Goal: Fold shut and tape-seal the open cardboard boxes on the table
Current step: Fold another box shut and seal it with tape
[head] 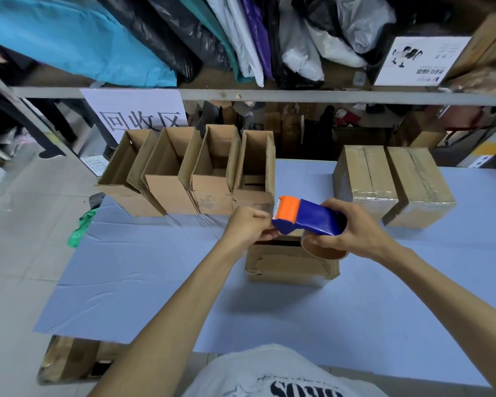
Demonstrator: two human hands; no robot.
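both arms reach forward over the worktop (155,282): right hand (352,229) grips the tape dispenser (307,217), left hand (248,224) pinches at its orange end, above the cardboard box (289,266).

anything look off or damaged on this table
Two things. A crumpled green plastic scrap hangs over the left edge of the table, near the open boxes. The nearest box looks scuffed: a patch of its front face seems peeled on the left.
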